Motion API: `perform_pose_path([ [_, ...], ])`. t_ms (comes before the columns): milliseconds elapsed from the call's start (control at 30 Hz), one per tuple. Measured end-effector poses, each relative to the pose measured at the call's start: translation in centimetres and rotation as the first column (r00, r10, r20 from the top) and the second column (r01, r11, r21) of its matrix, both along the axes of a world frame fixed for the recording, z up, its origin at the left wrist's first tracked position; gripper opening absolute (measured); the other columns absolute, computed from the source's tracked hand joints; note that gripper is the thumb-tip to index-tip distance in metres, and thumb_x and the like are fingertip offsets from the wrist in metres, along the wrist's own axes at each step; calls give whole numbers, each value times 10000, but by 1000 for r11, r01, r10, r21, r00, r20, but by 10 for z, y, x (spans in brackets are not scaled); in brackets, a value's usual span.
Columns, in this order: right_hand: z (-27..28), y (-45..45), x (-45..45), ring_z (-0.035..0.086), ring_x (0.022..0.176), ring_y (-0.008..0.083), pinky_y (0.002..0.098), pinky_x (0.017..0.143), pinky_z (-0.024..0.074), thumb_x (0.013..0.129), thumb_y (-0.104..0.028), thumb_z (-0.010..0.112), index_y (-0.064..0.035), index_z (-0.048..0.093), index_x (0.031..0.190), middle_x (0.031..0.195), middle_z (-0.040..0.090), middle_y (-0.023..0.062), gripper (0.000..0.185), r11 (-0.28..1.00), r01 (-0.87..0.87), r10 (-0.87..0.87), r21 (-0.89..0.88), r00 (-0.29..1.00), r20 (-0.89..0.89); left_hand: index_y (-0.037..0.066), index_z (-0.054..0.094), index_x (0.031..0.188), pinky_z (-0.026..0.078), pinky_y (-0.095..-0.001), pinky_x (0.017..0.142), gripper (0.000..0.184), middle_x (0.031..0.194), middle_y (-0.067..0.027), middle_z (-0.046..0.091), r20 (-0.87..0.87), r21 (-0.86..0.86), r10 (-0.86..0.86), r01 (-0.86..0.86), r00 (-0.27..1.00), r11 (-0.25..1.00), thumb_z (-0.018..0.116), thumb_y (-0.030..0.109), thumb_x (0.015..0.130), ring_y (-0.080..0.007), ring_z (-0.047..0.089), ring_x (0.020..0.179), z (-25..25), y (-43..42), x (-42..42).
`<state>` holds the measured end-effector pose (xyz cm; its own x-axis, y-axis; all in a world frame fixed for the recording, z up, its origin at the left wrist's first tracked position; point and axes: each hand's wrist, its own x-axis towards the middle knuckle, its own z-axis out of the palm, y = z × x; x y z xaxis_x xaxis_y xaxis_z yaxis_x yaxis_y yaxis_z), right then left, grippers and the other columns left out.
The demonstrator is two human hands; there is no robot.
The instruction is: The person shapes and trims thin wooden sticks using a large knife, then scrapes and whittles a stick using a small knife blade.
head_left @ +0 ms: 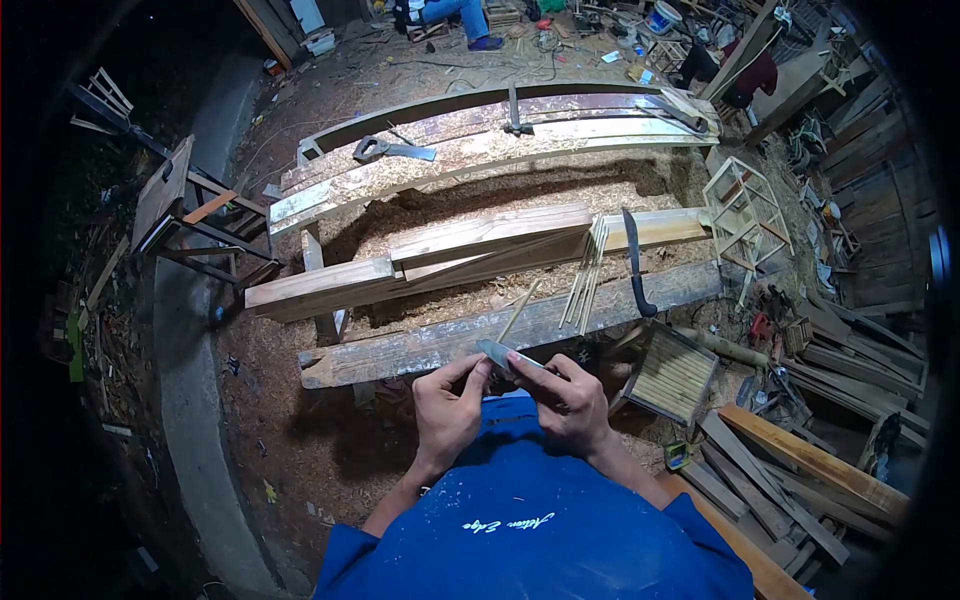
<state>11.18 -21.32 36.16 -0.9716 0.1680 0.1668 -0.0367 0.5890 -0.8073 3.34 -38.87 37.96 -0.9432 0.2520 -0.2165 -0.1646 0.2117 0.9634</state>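
Both my hands meet above the near edge of a weathered plank. My left hand is closed in a pinch around the lower end of a thin wooden stick, which slants up and away. My right hand grips a short grey flat piece that looks like a blade and crosses the stick; its exact kind is hard to make out. Several similar thin sticks rest fanned across the planks. To their right lies a dark-bladed machete.
A handsaw and a hammer lie on the far bench among shavings. At right stand a wooden frame, a slatted panel and piled boards. Another person's leg shows at the back.
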Motion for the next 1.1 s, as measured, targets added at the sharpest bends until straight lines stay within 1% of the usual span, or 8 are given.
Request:
perform_pose_path([
  [200,-3,11,-9,610,630,298,418,608,532,798,-15,677,-297,679,1410,823,612,119,674,995,89,-88,42,996,-34,-48,782,1077,459,-247,583,196,713,-16,684,-4,-14,19,-19,1000,1000,707,117,1003,-60,584,653,1,1,2],
  [267,-9,31,-26,617,654,267,399,629,519,877,30,650,-199,684,1405,800,656,126,577,971,237,-218,41,939,-265,-43,782,1087,455,-243,581,196,706,-8,674,-14,-3,-8,8,1000,1000,707,117,1003,-57,576,646,-2,-2,6],
  [367,1,54,-31,641,679,229,383,636,528,936,2,675,-165,680,1404,803,683,136,497,923,384,-385,-29,914,-129,-35,782,1103,436,-228,586,200,719,9,657,26,-3,-9,9,1000,1000,686,119,1021,-44,555,650,12,-4,2],
  [467,8,47,-30,625,653,214,378,601,513,950,-86,729,-172,683,1401,811,677,142,462,991,113,-128,-70,956,-266,-15,784,1130,447,-222,618,207,772,11,675,71,-51,16,-13,997,999,663,128,1041,-41,567,687,7,-4,-8],
  [533,4,33,-23,627,633,223,368,568,500,941,-143,755,-223,695,1390,799,660,120,460,994,4,-20,-106,987,-158,-6,780,1152,468,-222,645,211,820,-8,709,5,-33,-1,1,1000,999,665,130,1040,-49,585,710,2,4,-10],
  [667,4,0,-15,513,547,196,352,523,440,882,-100,806,-215,724,1353,716,557,85,492,999,-34,34,-8,999,-11,-33,763,1103,452,-235,623,180,743,5,669,-14,67,26,-25,1000,997,662,79,1005,-43,556,699,-12,8,-11],
  [1033,14,-1,-14,556,540,225,363,484,466,815,-2,740,-238,704,1383,706,540,73,616,986,4,14,169,994,-107,-44,744,1039,429,-248,587,127,701,4,630,-134,18,11,-9,991,1000,652,19,977,-51,527,649,2,7,-9],
  [1100,2,1,-12,600,566,244,383,501,496,858,-100,757,-283,678,1406,737,572,79,584,982,41,-18,186,992,-124,-45,749,1042,434,-250,586,129,696,-6,637,-163,14,13,-11,986,1000,662,26,979,-55,536,641,6,8,-9],
])
